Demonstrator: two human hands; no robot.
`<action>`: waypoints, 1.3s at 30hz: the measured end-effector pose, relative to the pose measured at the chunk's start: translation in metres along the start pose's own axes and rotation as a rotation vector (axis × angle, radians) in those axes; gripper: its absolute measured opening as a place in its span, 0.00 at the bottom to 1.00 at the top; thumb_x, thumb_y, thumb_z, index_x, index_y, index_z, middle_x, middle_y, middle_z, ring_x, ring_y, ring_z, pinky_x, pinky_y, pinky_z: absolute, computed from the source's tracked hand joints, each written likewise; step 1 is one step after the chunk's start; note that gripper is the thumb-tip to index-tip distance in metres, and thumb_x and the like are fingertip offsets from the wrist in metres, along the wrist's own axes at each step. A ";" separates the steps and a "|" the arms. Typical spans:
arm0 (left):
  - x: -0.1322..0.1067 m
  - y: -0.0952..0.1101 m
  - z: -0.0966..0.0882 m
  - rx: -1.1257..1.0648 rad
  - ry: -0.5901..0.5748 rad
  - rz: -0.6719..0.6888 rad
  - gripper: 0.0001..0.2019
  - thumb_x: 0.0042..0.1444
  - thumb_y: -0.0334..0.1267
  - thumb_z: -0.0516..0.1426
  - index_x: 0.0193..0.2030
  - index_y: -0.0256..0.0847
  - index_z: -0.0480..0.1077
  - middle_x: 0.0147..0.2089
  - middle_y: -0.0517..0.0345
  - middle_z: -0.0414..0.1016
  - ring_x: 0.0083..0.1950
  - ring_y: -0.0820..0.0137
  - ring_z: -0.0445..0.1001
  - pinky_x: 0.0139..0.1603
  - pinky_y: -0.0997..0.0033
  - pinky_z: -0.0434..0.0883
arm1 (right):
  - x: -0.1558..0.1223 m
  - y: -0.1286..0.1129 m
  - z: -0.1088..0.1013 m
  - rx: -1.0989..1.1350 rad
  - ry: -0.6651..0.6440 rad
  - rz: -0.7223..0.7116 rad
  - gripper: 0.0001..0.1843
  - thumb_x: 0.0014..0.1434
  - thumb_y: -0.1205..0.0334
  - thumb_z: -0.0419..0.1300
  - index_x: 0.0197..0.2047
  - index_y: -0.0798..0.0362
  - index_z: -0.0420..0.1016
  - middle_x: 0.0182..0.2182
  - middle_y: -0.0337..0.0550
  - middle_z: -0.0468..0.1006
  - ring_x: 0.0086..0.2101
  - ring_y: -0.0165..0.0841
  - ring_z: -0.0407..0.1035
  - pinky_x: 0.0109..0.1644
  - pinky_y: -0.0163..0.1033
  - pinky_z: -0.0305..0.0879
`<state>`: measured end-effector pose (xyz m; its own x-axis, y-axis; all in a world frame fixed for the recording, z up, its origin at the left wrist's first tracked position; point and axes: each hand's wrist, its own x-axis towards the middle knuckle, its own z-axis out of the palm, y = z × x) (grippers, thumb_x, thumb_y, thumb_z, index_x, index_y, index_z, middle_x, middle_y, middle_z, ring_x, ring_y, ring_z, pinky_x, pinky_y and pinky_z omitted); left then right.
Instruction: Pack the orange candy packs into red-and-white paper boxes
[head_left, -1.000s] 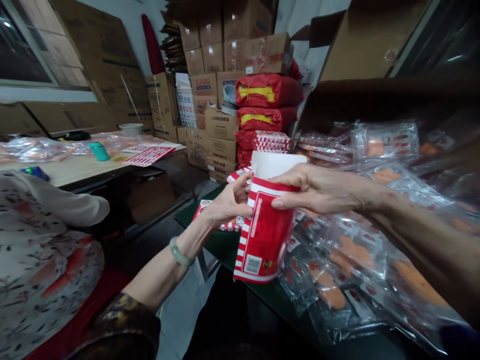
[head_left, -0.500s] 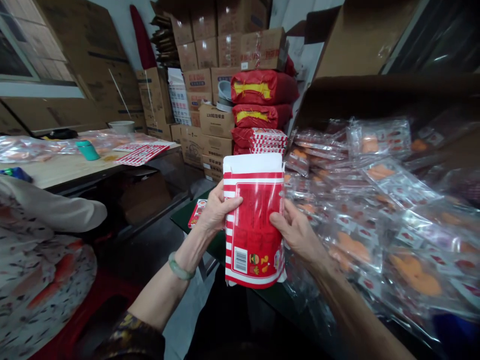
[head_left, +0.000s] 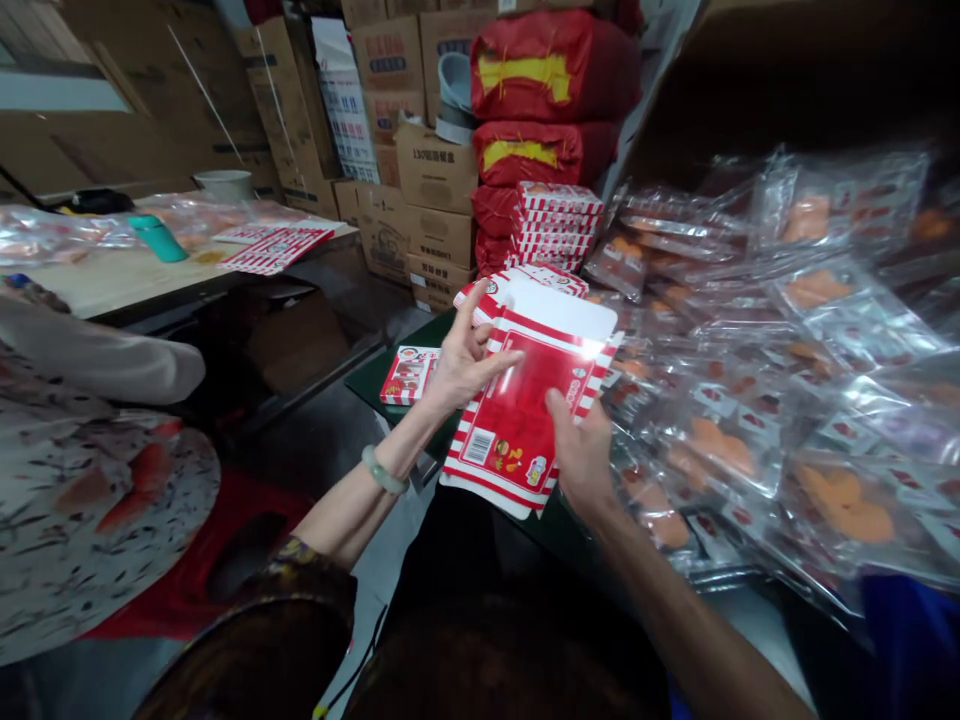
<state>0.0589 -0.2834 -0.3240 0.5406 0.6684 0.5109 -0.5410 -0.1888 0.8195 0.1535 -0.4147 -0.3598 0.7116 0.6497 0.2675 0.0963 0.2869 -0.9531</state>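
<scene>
- I have the left hand (head_left: 469,365) spread, fingers apart, against the red-and-white striped carton blank (head_left: 525,400).
- The right hand (head_left: 581,450) pinches its near edge.
- The blank sits above the green surface (head_left: 401,420), long axis leaning right, white flap end pointing away from me.

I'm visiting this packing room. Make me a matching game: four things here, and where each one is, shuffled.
1. Pale green bangle
2. Red-and-white carton blank
3. Teal bottle
4. Red sacks

A. Stacked beside cardboard cartons
B. Between the left hand and right hand
C. Around the left wrist
D. Lying on a wooden table

Pairs: 1-C, 2-B, 3-D, 4-A
</scene>
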 end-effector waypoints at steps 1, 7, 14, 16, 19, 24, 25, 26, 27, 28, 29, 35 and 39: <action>0.000 -0.005 -0.002 0.013 -0.056 -0.017 0.47 0.42 0.40 0.68 0.66 0.49 0.47 0.47 0.51 0.76 0.41 0.65 0.78 0.42 0.65 0.75 | -0.003 0.006 -0.001 -0.023 0.050 0.032 0.21 0.55 0.50 0.60 0.47 0.55 0.69 0.43 0.50 0.78 0.40 0.39 0.74 0.47 0.50 0.70; 0.001 -0.019 -0.007 0.115 -0.183 -0.031 0.33 0.41 0.39 0.69 0.55 0.43 0.64 0.54 0.51 0.70 0.48 0.65 0.74 0.48 0.66 0.73 | 0.000 0.028 -0.016 -0.249 0.226 -0.043 0.32 0.48 0.52 0.66 0.52 0.57 0.63 0.42 0.52 0.77 0.38 0.39 0.74 0.47 0.49 0.70; 0.007 -0.019 0.001 0.429 -0.239 0.208 0.25 0.38 0.44 0.70 0.44 0.41 0.70 0.44 0.53 0.74 0.44 0.65 0.74 0.49 0.67 0.70 | 0.022 0.029 -0.035 -0.479 0.235 -0.524 0.44 0.50 0.57 0.66 0.65 0.55 0.51 0.61 0.59 0.59 0.61 0.44 0.57 0.62 0.54 0.58; -0.004 -0.028 0.000 0.525 -0.200 0.210 0.26 0.35 0.47 0.71 0.41 0.41 0.70 0.40 0.55 0.75 0.41 0.65 0.74 0.46 0.67 0.70 | 0.023 0.025 -0.045 -0.548 0.243 -0.583 0.35 0.51 0.59 0.66 0.60 0.54 0.61 0.56 0.56 0.66 0.57 0.44 0.62 0.61 0.54 0.60; -0.025 -0.033 0.007 0.518 -0.056 0.202 0.27 0.34 0.49 0.71 0.40 0.42 0.68 0.39 0.57 0.73 0.38 0.66 0.72 0.43 0.68 0.69 | 0.021 0.023 -0.054 -0.446 0.273 -0.543 0.30 0.54 0.59 0.63 0.58 0.54 0.62 0.52 0.55 0.70 0.50 0.41 0.69 0.54 0.51 0.67; -0.033 0.002 0.031 0.443 -0.075 0.017 0.18 0.50 0.43 0.63 0.44 0.42 0.64 0.43 0.56 0.70 0.42 0.69 0.70 0.44 0.72 0.67 | 0.018 0.017 -0.035 -0.358 0.251 -0.413 0.40 0.49 0.54 0.66 0.61 0.54 0.56 0.52 0.57 0.67 0.49 0.43 0.69 0.50 0.50 0.70; -0.029 0.009 0.035 0.451 -0.071 -0.008 0.17 0.49 0.43 0.64 0.43 0.42 0.64 0.42 0.57 0.70 0.41 0.69 0.70 0.43 0.72 0.66 | 0.018 0.013 -0.028 -0.322 0.232 -0.390 0.41 0.48 0.53 0.66 0.62 0.54 0.54 0.52 0.57 0.66 0.48 0.43 0.70 0.49 0.49 0.71; -0.023 0.013 0.036 0.461 -0.055 -0.010 0.18 0.47 0.43 0.65 0.41 0.41 0.65 0.41 0.58 0.70 0.40 0.70 0.70 0.43 0.72 0.66 | 0.019 0.007 -0.022 -0.279 0.212 -0.381 0.42 0.48 0.53 0.66 0.62 0.53 0.52 0.52 0.56 0.66 0.47 0.42 0.70 0.48 0.48 0.72; -0.016 0.015 0.037 0.471 -0.025 0.008 0.19 0.44 0.43 0.67 0.39 0.41 0.65 0.39 0.59 0.70 0.39 0.70 0.69 0.43 0.72 0.66 | 0.021 0.001 -0.018 -0.234 0.191 -0.384 0.42 0.49 0.54 0.66 0.62 0.53 0.51 0.51 0.56 0.66 0.46 0.41 0.71 0.48 0.46 0.73; -0.009 0.015 0.036 0.481 0.003 0.038 0.21 0.41 0.43 0.69 0.37 0.41 0.65 0.37 0.60 0.70 0.38 0.70 0.69 0.44 0.71 0.66 | 0.022 -0.005 -0.014 -0.203 0.166 -0.394 0.42 0.50 0.54 0.65 0.62 0.53 0.50 0.51 0.55 0.66 0.46 0.40 0.71 0.48 0.46 0.73; -0.003 0.014 0.034 0.488 0.026 0.075 0.22 0.38 0.43 0.70 0.36 0.41 0.65 0.36 0.61 0.70 0.38 0.70 0.69 0.44 0.71 0.66 | 0.024 -0.010 -0.012 -0.194 0.141 -0.405 0.41 0.50 0.55 0.65 0.62 0.52 0.50 0.51 0.55 0.66 0.46 0.39 0.71 0.48 0.45 0.73; 0.019 0.013 0.030 0.600 0.132 0.258 0.23 0.37 0.46 0.70 0.36 0.41 0.66 0.37 0.59 0.70 0.40 0.68 0.69 0.47 0.69 0.66 | 0.021 -0.007 -0.023 -0.406 0.025 -0.268 0.42 0.50 0.56 0.65 0.64 0.52 0.52 0.52 0.55 0.70 0.45 0.40 0.72 0.50 0.51 0.71; 0.021 0.015 0.032 0.609 0.143 0.248 0.26 0.33 0.48 0.71 0.37 0.39 0.69 0.38 0.57 0.70 0.42 0.66 0.71 0.49 0.68 0.67 | 0.013 0.007 -0.030 -0.275 -0.030 -0.072 0.26 0.52 0.57 0.64 0.52 0.55 0.64 0.43 0.52 0.78 0.38 0.38 0.76 0.45 0.48 0.74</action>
<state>0.0827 -0.2949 -0.2928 0.3341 0.6335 0.6978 -0.1553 -0.6933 0.7038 0.1843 -0.4248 -0.3671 0.6754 0.6563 0.3362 0.3342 0.1340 -0.9329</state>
